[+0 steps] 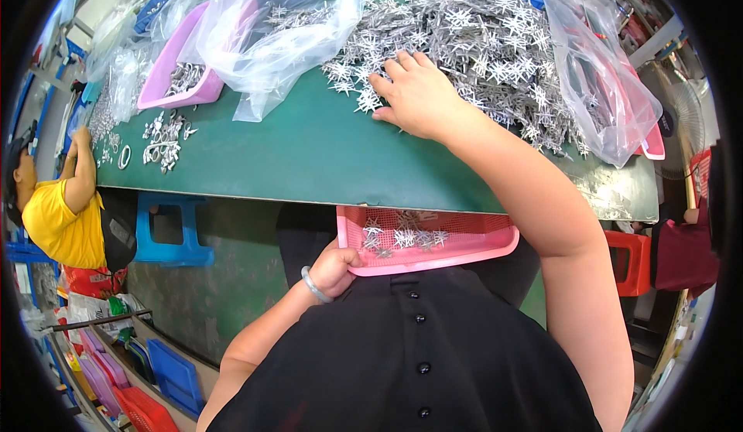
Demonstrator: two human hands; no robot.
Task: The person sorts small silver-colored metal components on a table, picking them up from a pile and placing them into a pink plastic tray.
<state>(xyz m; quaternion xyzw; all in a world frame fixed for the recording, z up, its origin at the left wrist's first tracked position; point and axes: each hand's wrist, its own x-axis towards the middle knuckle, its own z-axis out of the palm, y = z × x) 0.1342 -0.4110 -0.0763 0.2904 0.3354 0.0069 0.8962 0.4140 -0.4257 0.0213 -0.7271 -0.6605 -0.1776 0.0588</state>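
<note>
My left hand [333, 270] is closed on the left corner of a pink plastic basket [441, 262], its thumb over the rim. The basket sits in my lap against the table's front edge, and a few silvery star-shaped metal pieces [405, 238] lie on its mesh floor. Out over the table, my right hand [418, 95] rests with fingers spread at the left front edge of a big heap of the same spiky metal pieces [495, 45]. Nothing shows gripped in it, though its palm side is hidden.
On the green table [286, 161] stand a purple tray [205, 92] with metal parts, a clear plastic bag [271, 61], and loose small parts [164, 142]. Another bag [596, 84] covers a pink tray at right. A person in yellow [66, 215] works at left near a blue stool [174, 231].
</note>
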